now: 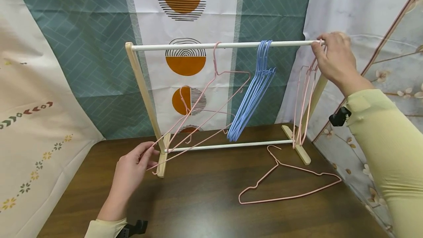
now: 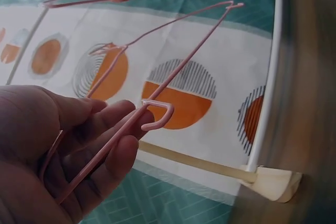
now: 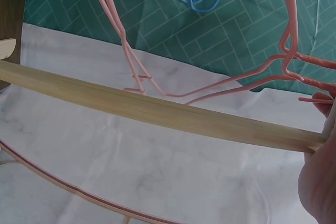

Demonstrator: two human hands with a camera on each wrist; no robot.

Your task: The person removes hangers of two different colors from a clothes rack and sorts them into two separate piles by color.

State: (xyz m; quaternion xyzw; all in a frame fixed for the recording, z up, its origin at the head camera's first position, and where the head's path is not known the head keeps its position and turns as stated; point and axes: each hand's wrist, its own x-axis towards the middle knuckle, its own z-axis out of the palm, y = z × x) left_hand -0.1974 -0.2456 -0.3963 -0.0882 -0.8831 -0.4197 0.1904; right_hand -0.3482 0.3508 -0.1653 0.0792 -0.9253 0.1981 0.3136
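My left hand (image 1: 133, 162) pinches one end of a pink wire hanger (image 2: 178, 67), which tilts up and right, its hook free below the top rail. Close behind my fingers, another pink hanger (image 1: 214, 58) hangs by its hook from the white rail (image 1: 158, 47). My right hand (image 1: 335, 60) grips the rail's right end at the top of the wooden post (image 3: 157, 113). Right below it hang several pink hangers (image 1: 310, 69), partly covered by the hand. A bunch of blue hangers (image 1: 248, 102) hangs right of the rail's middle.
One more pink hanger (image 1: 290, 197) lies flat on the dark wooden table (image 1: 198, 208), front right of the rack. The rack has a left post (image 1: 142, 83), a low white crossbar (image 1: 238, 145) and wooden feet (image 1: 302, 153). Patterned cloths (image 1: 274, 10) surround the table's back and sides.
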